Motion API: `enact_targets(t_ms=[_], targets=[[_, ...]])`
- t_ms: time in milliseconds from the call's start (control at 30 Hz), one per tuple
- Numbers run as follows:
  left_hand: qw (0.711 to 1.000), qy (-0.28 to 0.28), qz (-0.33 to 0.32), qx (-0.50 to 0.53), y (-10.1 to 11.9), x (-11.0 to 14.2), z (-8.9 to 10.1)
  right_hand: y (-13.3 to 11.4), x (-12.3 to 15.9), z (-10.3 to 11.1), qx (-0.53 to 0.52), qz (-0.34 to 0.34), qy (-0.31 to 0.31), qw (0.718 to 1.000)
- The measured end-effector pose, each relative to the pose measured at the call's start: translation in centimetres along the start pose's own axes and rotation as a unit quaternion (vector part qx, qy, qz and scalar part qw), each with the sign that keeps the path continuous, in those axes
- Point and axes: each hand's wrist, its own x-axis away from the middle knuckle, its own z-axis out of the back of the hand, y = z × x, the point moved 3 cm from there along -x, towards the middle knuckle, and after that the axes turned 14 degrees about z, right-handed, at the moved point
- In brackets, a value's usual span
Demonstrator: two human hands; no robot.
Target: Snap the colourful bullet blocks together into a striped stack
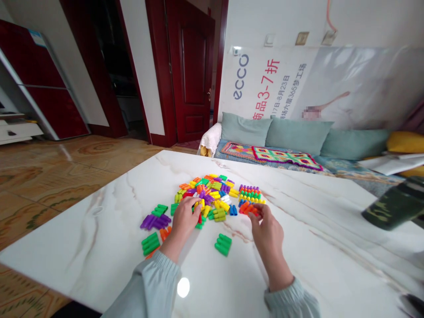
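Plastic building blocks, each a row of joined rounded tubes, lie in a many-coloured pile on the table. My left hand reaches over the near left side of the pile, thumb and fingers closed around a yellow block. My right hand pinches the near right end of an orange block. Just beyond that block stand joined rows of purple, orange, green and yellow blocks. A lone green block lies between my wrists.
Purple blocks and a green block lie left of my left wrist on the white marbled table. A camouflage-patterned bottle is at the right. Beyond the table is a sofa with pale green cushions.
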Motion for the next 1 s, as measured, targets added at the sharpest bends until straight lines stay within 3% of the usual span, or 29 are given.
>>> enact_targets(t_ms=[100,167,300,500,867,1000], targets=[[1.000,-0.003,0.003,-0.002,-0.1,-0.1,-0.1,0.9,0.2,-0.8,0.073,-0.026,-0.110,0.991],[1.000,-0.004,0.004,-0.002,-0.1,-0.1,-0.1,1.3,0.4,-1.6,0.077,-0.013,-0.132,0.988],[1.000,-0.007,0.003,-0.004,0.1,0.0,0.0,2.0,0.5,-2.8,0.043,0.024,-0.093,0.994],[1.000,-0.012,0.011,-0.006,0.2,0.0,0.1,3.0,0.5,-3.3,0.010,-0.007,-0.054,0.998],[1.000,-0.017,0.012,-0.008,0.0,-0.1,-0.1,3.2,0.2,-3.4,-0.032,0.000,-0.030,0.999],[1.000,-0.023,0.018,-0.010,0.1,-0.1,0.0,2.1,0.2,-2.5,0.001,0.018,-0.007,1.000]])
